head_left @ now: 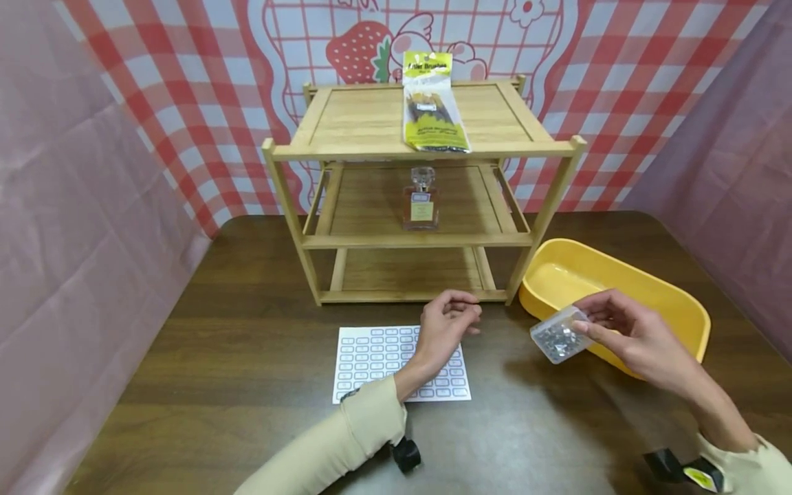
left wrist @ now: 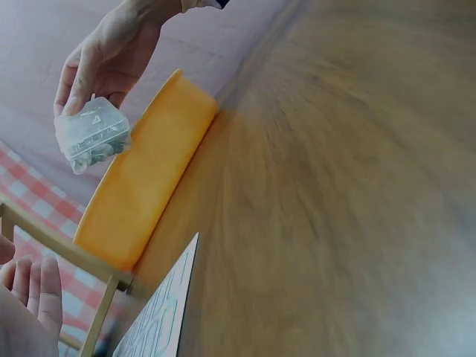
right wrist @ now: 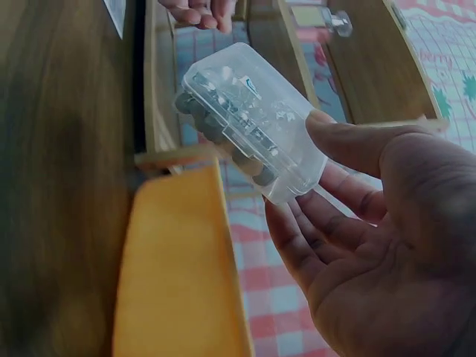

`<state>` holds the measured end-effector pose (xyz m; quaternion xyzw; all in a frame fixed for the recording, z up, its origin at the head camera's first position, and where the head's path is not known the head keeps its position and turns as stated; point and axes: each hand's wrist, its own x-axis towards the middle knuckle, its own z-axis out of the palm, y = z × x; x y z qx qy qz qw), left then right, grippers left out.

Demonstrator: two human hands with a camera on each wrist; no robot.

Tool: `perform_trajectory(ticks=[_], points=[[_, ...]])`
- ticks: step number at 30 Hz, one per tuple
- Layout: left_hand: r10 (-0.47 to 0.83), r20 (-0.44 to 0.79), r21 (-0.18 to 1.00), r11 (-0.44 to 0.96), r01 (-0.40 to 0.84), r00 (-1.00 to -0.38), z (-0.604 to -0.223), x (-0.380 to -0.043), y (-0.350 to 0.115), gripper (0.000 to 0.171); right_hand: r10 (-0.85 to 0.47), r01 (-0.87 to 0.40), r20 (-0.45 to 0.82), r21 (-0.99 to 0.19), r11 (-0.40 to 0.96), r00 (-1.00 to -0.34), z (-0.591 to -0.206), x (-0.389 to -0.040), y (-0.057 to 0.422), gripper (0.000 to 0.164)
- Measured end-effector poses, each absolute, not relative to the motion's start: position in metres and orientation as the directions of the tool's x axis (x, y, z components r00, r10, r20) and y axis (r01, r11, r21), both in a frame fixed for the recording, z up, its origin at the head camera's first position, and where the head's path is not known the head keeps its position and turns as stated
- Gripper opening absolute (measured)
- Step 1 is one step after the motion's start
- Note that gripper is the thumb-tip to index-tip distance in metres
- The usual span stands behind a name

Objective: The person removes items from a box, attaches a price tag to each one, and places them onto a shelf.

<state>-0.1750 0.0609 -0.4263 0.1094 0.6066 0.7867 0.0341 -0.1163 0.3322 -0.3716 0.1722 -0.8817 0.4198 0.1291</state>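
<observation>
My right hand [head_left: 646,337] pinches a small clear plastic box [head_left: 559,335] between thumb and fingers, in the air at the near edge of the yellow tub [head_left: 677,292]. Several small shiny clear or silvery pieces fill part of the box; in the right wrist view the box [right wrist: 249,123] is tilted and its lid is closed. The left hand [head_left: 442,330] hovers above a white sheet of small blue-framed labels [head_left: 365,364], fingers loosely bent with nothing visible in them. In the left wrist view, part of the left hand [left wrist: 33,312] shows at the lower left edge.
A three-tier wooden rack [head_left: 417,241] stands at the back of the brown table [head_left: 247,330]. On its top tier lies a packet of artist brushes [head_left: 433,103] bearing a small label. A perfume bottle [head_left: 422,199], also labelled, stands on the middle tier.
</observation>
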Motion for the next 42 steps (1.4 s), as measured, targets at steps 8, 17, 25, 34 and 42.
perform_trajectory(ticks=[8, 17, 25, 34, 42], points=[[0.227, 0.184, 0.970, -0.199, 0.139, -0.956, -0.423, -0.177, 0.029, 0.019, -0.222, -0.397, 0.329, -0.744, 0.537, -0.918, -0.382, -0.120, 0.307, 0.022], [0.229, 0.195, 0.976, -0.138, 0.166, -0.954, -0.422, -0.177, 0.000, 0.017, -0.257, -0.428, 0.343, -0.739, 0.520, -0.904, -0.400, -0.128, 0.290, 0.027], [0.225, 0.205, 0.978, -0.080, 0.192, -0.952, -0.424, -0.178, -0.023, 0.017, -0.252, -0.378, 0.284, -0.752, 0.539, -0.925, -0.407, -0.135, 0.277, 0.022], [0.178, 0.197, 0.980, -0.030, 0.195, -0.964, -0.428, -0.178, -0.048, 0.017, -0.246, -0.327, 0.225, -0.764, 0.556, -0.943, -0.413, -0.141, 0.270, 0.019], [0.170, 0.169, 0.986, -0.021, 0.168, -0.971, -0.429, -0.175, -0.061, 0.018, -0.245, -0.309, 0.201, -0.762, 0.570, -0.948, -0.417, -0.146, 0.269, 0.017]])
